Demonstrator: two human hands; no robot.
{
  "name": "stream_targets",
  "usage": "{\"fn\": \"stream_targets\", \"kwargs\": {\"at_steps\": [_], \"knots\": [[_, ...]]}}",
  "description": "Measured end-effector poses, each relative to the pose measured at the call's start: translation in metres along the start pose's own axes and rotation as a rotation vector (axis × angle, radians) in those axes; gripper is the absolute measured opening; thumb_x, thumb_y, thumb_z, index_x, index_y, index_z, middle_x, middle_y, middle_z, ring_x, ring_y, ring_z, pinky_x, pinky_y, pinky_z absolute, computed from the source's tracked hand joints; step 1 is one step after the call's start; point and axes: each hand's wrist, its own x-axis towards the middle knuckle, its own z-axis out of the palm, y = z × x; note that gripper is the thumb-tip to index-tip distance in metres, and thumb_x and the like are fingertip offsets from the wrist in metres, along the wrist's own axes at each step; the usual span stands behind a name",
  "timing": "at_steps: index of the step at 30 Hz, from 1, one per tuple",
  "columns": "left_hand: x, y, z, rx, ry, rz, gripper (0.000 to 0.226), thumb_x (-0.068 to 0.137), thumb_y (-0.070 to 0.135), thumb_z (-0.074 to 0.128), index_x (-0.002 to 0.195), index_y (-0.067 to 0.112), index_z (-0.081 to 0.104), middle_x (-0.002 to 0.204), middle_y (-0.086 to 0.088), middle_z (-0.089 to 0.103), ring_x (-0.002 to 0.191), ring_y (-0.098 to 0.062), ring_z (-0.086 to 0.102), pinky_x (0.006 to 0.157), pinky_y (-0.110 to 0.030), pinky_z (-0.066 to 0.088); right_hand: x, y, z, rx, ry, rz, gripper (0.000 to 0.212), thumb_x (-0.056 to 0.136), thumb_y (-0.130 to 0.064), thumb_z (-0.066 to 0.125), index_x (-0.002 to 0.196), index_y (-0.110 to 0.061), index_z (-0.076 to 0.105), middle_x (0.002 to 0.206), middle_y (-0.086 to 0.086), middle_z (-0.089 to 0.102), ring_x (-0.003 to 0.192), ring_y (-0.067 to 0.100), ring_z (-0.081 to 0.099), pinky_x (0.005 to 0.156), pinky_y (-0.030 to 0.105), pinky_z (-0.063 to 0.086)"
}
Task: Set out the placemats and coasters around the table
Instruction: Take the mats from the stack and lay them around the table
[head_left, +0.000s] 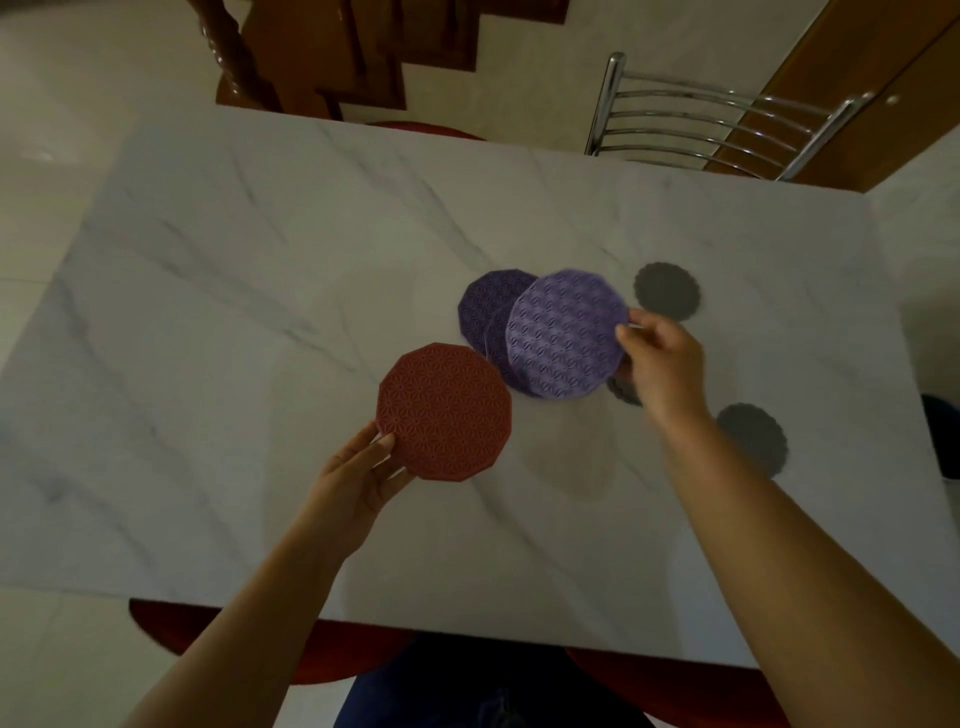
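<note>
Half hidden behind the right hand (660, 358) lies a third grey coaster (622, 391). Left hand (358, 473) pinches one red placemat (444, 410); right pinches one pale purple placemat (566, 332) above two darker placemats (485, 306).

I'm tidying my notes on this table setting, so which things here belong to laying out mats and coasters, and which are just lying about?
Job: red twelve-sided patterned mat, pinched by left hand; light purple twelve-sided mat, pinched by right hand; dark purple mats on white marble table; grey scalloped round coasters.
Lying about: chrome slatted chair; brown wooden staircase.
</note>
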Motion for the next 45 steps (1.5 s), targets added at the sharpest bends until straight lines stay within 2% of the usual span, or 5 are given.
{"fn": "stream_targets", "kwargs": {"at_steps": [10, 24, 36, 40, 45], "knots": [[-0.002, -0.001, 0.033, 0.007, -0.068, -0.055, 0.039, 0.083, 0.008, 0.053, 0.121, 0.009, 0.059, 0.111, -0.011, 0.062, 0.084, -0.016, 0.069, 0.079, -0.031, 0.059, -0.039, 0.012, -0.006, 0.378, -0.345, 0.276, 0.015, 0.088, -0.007, 0.06, 0.09, -0.02, 0.068, 0.077, -0.007, 0.075, 0.07, 0.009, 0.071, 0.056, 0.021, 0.055], [0.001, -0.004, 0.04, 0.003, -0.143, -0.111, 0.03, 0.084, 0.02, 0.055, 0.11, 0.017, 0.071, 0.101, -0.005, 0.072, 0.085, -0.017, 0.07, 0.072, -0.031, 0.059, -0.066, 0.036, 0.01, 0.064, -0.285, 0.14, 0.015, 0.089, -0.012, 0.059, 0.104, -0.014, 0.056, 0.112, 0.008, 0.062, 0.096, 0.019, 0.064, 0.07, 0.026, 0.055], [0.004, -0.002, 0.044, 0.092, -0.117, -0.045, 0.038, 0.075, 0.01, 0.06, 0.112, 0.017, 0.067, 0.095, -0.001, 0.073, 0.077, -0.015, 0.07, 0.069, -0.032, 0.06, -0.052, 0.037, 0.013, 0.059, -0.31, 0.104, 0.012, 0.091, -0.017, 0.058, 0.103, -0.018, 0.061, 0.097, 0.0, 0.063, 0.072, 0.005, 0.066, 0.059, 0.017, 0.054], [0.005, 0.001, 0.031, 0.08, -0.087, -0.02, 0.038, 0.077, 0.01, 0.057, 0.114, 0.017, 0.065, 0.095, -0.001, 0.073, 0.076, -0.014, 0.07, 0.067, -0.03, 0.06, -0.004, 0.04, 0.021, -0.194, -0.152, 0.111, 0.025, 0.089, -0.019, 0.059, 0.112, -0.012, 0.058, 0.102, 0.007, 0.062, 0.091, 0.022, 0.061, 0.081, 0.036, 0.049], [0.003, 0.004, 0.012, 0.056, -0.05, 0.009, 0.033, 0.084, 0.008, 0.051, 0.109, 0.019, 0.068, 0.095, 0.0, 0.074, 0.079, -0.013, 0.071, 0.066, -0.028, 0.06, 0.05, 0.037, 0.04, -0.968, -0.268, -0.022, 0.07, 0.075, -0.053, 0.066, 0.132, -0.016, 0.046, 0.131, 0.019, 0.049, 0.121, 0.036, 0.045, 0.101, 0.041, 0.036]]}}
